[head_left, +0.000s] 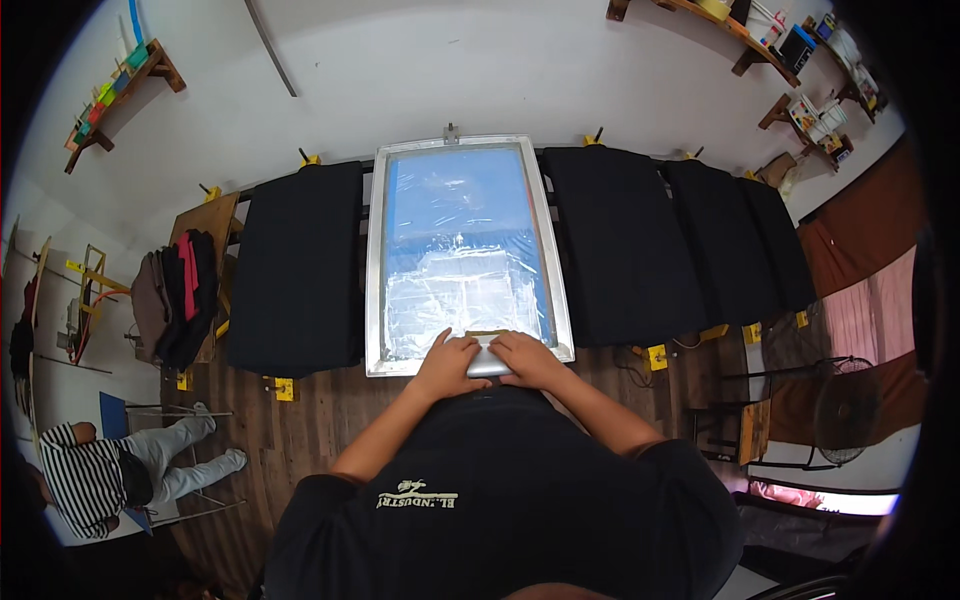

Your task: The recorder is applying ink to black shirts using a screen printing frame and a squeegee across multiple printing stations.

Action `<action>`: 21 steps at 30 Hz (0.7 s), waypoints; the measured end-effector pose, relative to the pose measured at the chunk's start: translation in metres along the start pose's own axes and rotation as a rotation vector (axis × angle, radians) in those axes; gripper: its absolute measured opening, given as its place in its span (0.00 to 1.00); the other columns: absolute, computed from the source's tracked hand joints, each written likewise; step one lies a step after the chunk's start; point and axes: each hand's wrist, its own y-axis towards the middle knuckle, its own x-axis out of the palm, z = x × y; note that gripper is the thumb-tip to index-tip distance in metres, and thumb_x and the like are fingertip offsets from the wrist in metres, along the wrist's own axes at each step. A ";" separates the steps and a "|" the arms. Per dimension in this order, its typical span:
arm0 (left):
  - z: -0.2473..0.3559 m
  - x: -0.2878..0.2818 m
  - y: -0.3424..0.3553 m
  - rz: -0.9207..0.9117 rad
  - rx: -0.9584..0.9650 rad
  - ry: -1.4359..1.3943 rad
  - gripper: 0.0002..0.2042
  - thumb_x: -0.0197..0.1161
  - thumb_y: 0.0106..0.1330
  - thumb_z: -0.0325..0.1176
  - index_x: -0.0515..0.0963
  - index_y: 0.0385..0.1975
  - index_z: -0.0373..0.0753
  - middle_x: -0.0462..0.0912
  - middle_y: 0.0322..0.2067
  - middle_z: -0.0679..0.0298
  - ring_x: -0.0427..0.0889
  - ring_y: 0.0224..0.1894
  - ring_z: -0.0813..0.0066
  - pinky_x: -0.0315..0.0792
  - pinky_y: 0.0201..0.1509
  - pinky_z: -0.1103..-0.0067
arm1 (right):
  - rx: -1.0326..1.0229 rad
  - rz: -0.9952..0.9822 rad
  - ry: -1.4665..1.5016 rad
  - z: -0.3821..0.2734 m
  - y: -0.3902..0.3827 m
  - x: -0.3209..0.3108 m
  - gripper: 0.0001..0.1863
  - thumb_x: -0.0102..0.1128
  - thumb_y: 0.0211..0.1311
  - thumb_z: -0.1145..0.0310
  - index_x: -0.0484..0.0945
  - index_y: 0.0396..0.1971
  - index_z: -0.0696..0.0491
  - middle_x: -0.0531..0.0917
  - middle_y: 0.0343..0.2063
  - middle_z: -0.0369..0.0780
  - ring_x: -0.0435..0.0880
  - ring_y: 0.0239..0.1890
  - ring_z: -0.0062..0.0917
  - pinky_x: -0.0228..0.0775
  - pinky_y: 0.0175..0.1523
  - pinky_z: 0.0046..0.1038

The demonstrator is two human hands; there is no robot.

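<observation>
Gripping hands: the left hand (450, 362) and the right hand (525, 360) are closed, side by side, on a silver-grey bar (488, 358), fingers over its top and thumbs on the near side.
Silver-grey bar: it sits at the near end of the framed screen (374, 260), its middle showing between the hands; the fingers hide its ends.
Framed screen: a pale metal rim surrounds a blue sheet, glossy and wrinkled, whitish across the nearer half.
Black panels: one dark cloth-covered panel (295, 265) lies left of the screen, and three more (625, 250) run off to the right.
Garments: a brown, red and black pile (178, 300) hangs together farther left.
Lower left: a person in a striped top (88, 475) and pale trousers.
Right side: a round fan (848, 410) stands near brown and pink curtains (868, 320).
</observation>
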 end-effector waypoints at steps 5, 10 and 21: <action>0.001 -0.005 0.033 -0.108 0.013 0.074 0.22 0.73 0.50 0.45 0.79 0.38 0.34 0.82 0.34 0.53 0.83 0.44 0.56 0.61 0.73 0.58 | 0.122 -0.015 0.037 -0.004 0.022 -0.012 0.20 0.72 0.44 0.62 0.78 0.34 0.58 0.80 0.35 0.47 0.82 0.43 0.43 0.77 0.48 0.41; -0.003 0.003 0.057 0.002 -0.055 0.243 0.11 0.67 0.52 0.30 0.79 0.34 0.35 0.84 0.26 0.53 0.85 0.27 0.57 0.80 0.35 0.67 | 0.324 -0.038 -0.079 0.000 0.054 -0.017 0.20 0.71 0.43 0.62 0.79 0.34 0.58 0.81 0.33 0.47 0.84 0.37 0.45 0.78 0.43 0.42; -0.002 -0.028 0.087 -0.339 -0.210 0.221 0.08 0.67 0.52 0.31 0.87 0.31 0.39 0.87 0.31 0.48 0.88 0.36 0.50 0.83 0.42 0.60 | 0.329 -0.270 0.012 0.037 0.073 -0.022 0.10 0.64 0.41 0.70 0.84 0.25 0.60 0.85 0.28 0.55 0.86 0.34 0.51 0.80 0.43 0.45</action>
